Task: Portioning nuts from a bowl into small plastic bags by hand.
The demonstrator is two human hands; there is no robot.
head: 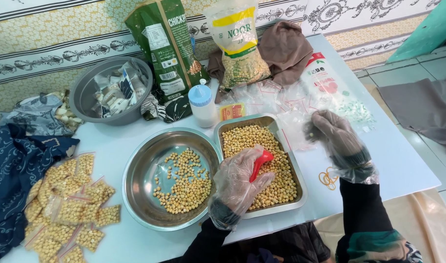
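Your left-hand fingers (240,168) grip a red scoop (260,163) over the rectangular tray (301,192) of loose chickpeas (274,158); they're small, hard and likely to roll. Your right hand (337,136) pinches a thin clear bag (301,129), limp and slippery, best held at the mouth. The white counter (403,165) is crowded: steel bowl (135,180), filled packets (69,209).

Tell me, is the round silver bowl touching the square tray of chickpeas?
Touching. The head view shows the round bowl's rim pressed against the rectangular tray's left edge, with no table visible between them there.
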